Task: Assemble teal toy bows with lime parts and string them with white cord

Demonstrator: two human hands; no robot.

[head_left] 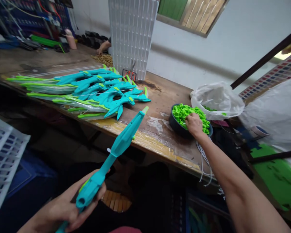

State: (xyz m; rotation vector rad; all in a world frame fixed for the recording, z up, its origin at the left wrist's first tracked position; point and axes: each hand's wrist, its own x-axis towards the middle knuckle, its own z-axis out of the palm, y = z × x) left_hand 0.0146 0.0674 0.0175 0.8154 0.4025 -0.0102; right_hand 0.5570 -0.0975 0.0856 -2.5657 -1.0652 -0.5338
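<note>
My left hand (pixel 72 204) is closed around a turquoise plastic toy bow body (pixel 121 142), near its lower end. It points up and to the right, tilted, with a pale green tip. My right hand (pixel 194 124) reaches into a dark round bowl (pixel 178 127) heaped with small bright green plastic pieces (pixel 184 111). Its fingers are bent together at the heap, and the fingertips are partly hidden, so I cannot see what lies between them. A pile of turquoise toy bows (pixel 104 90) with lime-green limbs and white strings lies on the table, left of the bowl.
Orange-handled scissors (pixel 133 72) stand in a holder by a grey ribbed panel (pixel 131 35). Another person's hand (pixel 103 48) is behind it, at a small brown heap (pixel 103 60). A white plastic bag (pixel 218 97) lies beyond the bowl. White cords (pixel 203 161) hang over the table edge; a white basket (pixel 5 155) is at left.
</note>
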